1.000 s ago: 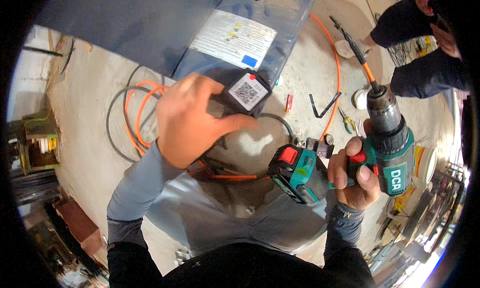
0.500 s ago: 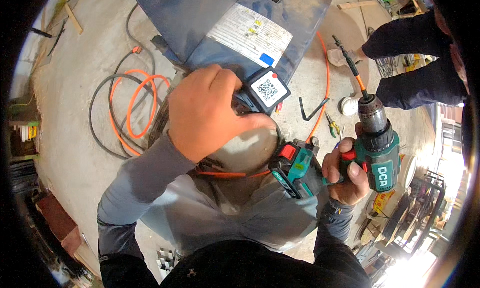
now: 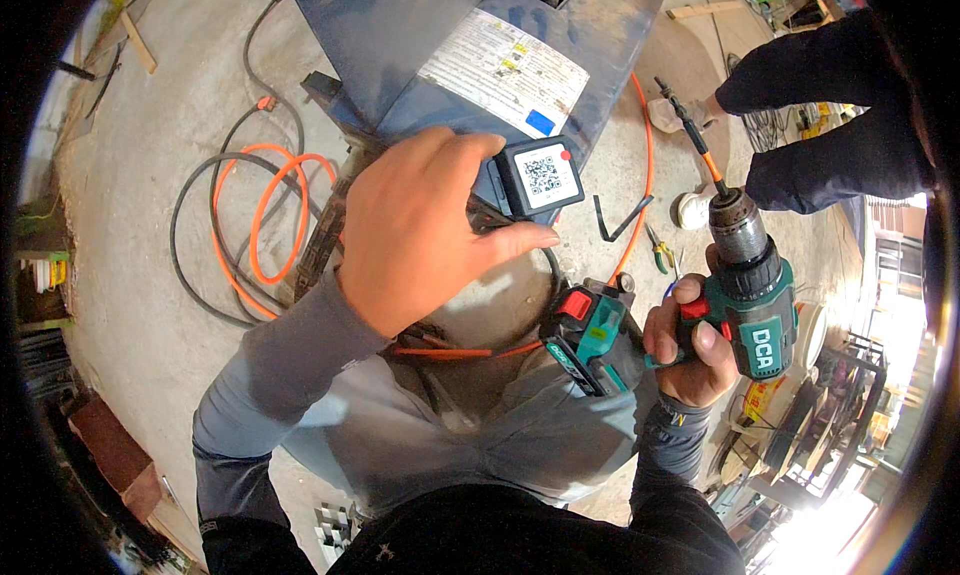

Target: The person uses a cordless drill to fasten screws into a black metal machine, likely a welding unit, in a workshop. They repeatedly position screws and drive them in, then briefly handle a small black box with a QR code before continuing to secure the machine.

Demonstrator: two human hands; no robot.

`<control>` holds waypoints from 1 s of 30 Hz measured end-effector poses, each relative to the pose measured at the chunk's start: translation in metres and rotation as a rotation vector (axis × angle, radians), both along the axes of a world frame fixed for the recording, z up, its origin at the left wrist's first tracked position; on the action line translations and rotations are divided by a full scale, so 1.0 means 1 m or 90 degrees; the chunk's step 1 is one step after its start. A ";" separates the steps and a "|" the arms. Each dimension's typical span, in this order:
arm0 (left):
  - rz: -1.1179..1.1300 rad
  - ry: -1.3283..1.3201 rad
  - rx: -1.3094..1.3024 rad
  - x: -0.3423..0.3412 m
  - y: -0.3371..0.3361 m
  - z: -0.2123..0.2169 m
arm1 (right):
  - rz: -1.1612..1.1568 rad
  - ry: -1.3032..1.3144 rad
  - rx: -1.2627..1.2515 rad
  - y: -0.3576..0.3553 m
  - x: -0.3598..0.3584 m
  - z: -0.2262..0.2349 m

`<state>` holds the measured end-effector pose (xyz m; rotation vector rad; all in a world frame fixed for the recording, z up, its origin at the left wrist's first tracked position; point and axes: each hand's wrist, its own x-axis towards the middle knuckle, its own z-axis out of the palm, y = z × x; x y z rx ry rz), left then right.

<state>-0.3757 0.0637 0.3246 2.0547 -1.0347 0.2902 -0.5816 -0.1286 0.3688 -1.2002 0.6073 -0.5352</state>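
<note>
My left hand (image 3: 415,230) is curled around a small black box (image 3: 545,175) with a square code label and a red dot on its face. Its index finger lies at the box's upper corner, its thumb below; the other fingers are hidden. The box is in front of a dark blue metal casing (image 3: 400,50) with a white printed sheet (image 3: 505,75). My right hand (image 3: 695,360) grips the handle of a green and black cordless drill (image 3: 765,320). A long bit (image 3: 690,130) with an orange band points away from me. The drill's battery (image 3: 590,340) hangs over my knee.
Orange and black cables (image 3: 255,225) lie coiled on the concrete floor at left. Pliers (image 3: 660,250) and a bent black bar (image 3: 620,220) are beyond the drill. Another person's dark-trousered leg (image 3: 820,75) stands at far right. A metal rack (image 3: 850,405) is at right.
My left index finger has straightened over the corner of the box, and the box has turned slightly. My right hand keeps its grip on the drill. The view has shifted a little.
</note>
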 end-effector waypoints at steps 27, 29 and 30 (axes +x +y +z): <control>-0.173 -0.010 0.074 0.039 0.008 0.016 | -0.013 0.022 -0.013 -0.001 0.004 -0.003; -0.145 -0.031 0.069 0.031 0.012 0.020 | -0.010 0.046 -0.013 0.002 0.008 -0.004; -0.136 -0.032 0.058 0.030 0.017 0.019 | 0.008 0.031 -0.005 -0.002 0.006 -0.014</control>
